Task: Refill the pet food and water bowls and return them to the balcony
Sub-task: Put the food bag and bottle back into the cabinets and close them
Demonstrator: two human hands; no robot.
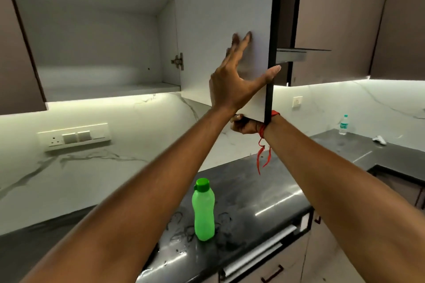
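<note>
- Your left hand (232, 85) lies flat on the inner face of the white cabinet door (213, 18), fingers spread and straight, thumb reaching to its dark front edge.
- Your right hand (243, 125) curls round the door's bottom edge, though the panel hides most of it.
- No pet bowls are in view.
- The green plastic bottle (204, 211), capped, stands upright on the dark stone counter (264, 190) directly below the door, with its long axis vertical.
- It sits between your forearms, probably closer to the left one, so the next reach is likely straight down from the door.
</note>
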